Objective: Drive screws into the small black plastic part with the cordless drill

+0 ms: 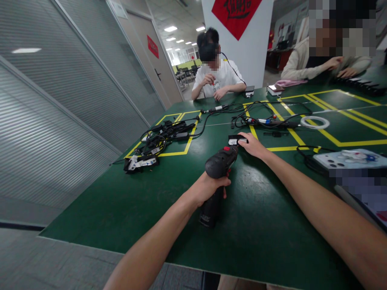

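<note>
Cables [169,131] and white coil [315,127] lie beyond the black drill [221,163].

The drill [215,166] is black, the table [121,205] green

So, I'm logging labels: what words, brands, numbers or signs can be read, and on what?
None reads clearly.
Red diamond on the wall: dark brush characters, cut off above, illegible.
Red door sign: blurred.
Drill in the left hand: faint base marking, too small.
Other marks: too small or blurred.
</note>
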A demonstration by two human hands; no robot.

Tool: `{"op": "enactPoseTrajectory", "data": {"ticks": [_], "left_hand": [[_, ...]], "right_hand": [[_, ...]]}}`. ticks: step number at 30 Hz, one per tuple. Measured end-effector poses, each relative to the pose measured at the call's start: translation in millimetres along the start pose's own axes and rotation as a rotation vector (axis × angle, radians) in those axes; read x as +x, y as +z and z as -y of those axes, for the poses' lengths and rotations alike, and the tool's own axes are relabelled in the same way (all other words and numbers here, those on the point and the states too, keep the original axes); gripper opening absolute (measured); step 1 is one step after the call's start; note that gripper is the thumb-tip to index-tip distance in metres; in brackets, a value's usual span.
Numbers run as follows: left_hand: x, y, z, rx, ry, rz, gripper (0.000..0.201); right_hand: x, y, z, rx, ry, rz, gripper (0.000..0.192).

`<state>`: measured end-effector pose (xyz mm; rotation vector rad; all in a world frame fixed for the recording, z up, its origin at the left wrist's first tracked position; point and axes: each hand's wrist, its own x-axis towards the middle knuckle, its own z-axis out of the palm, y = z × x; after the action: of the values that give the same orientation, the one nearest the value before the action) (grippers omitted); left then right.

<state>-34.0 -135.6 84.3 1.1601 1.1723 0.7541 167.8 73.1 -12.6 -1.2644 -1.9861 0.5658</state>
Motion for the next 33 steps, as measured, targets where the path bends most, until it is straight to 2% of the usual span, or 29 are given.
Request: {"op": "enactPoseTrajectory", "data": {"ticks": [17, 25, 33], "left_hand": [[2.5, -1.2, 2.4, 0.02, 0.011, 0.006, 0.021], [2.7, -1.4, 2.9, -0.007, 0.035, 0.014, 0.024], [1.6, 1.1, -1.2, -0.003, -0.003, -0.011, 0.022]], "right_hand": [[0.8, 1.4, -3.1, 0.034, -0.004, -0.002, 0.048], [-0.2, 0.8, -1.5, 0.034, -0.013, -0.008, 0.047], [-1.4, -0.4, -1.1, 0.023, -0.015, -0.031, 0.046]]}}
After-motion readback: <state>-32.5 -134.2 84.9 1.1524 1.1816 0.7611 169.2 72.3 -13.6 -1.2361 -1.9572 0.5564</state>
